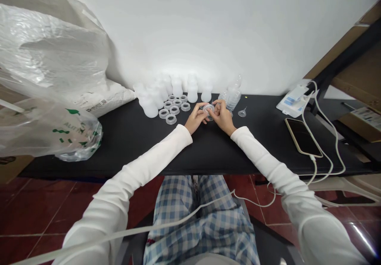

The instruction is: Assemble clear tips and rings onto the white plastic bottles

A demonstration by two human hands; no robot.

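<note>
My left hand and my right hand meet over the black table. Pinched between the fingers of both is a translucent bottle collar ring; whether a teat sits inside it, I cannot tell. Left of my hands lie several similar loose rings. Behind these stands a group of white, frosted bottles. Just beyond my right hand is a cluster of clear plastic domed caps, partly hidden by the hand. A clear bottle teat rests on the table to the right of it.
Large white plastic bags and a clear printed bag crowd the left side. On the right are a phone on a charging cable, a white power strip and cardboard boxes. A white cable crosses my lap.
</note>
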